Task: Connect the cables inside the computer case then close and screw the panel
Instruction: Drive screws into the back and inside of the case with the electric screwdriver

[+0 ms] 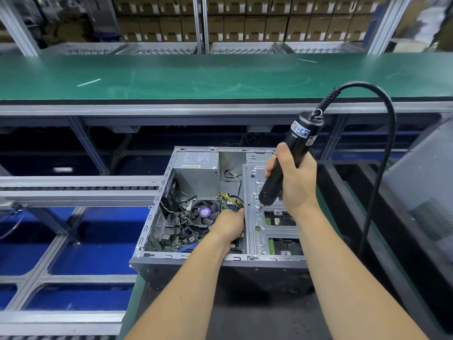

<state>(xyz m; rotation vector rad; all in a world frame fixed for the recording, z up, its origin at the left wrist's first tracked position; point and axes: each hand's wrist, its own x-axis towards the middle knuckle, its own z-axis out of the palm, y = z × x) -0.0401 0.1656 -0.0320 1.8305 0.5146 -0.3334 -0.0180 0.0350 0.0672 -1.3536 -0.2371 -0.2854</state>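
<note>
Gripping the black driver (pixel 289 165) with your right hand (pixel 294 182), you are curling all your fingers round its barrel, thumb up near the top, and its bit is touching a screw (pixel 258 210) on the grey bracket (pixel 255 190) inside the case (pixel 157 207). The driver is tilting toward 1 o'clock, and its cord (pixel 382 148) is looping from its top over to 3 o'clock and down past your forearm. Your left hand (pixel 229 223) is resting at 9 o'clock of that screw, its fingers bending over the bracket's left edge; how tightly they are holding it you cannot tell. Past that hand, at 9 o'clock, the fan (pixel 205 212) is sitting on the board, yellow wires (pixel 231 196) lying just behind it. The case is lying open-side up on the bench, at the centre of the view.
</note>
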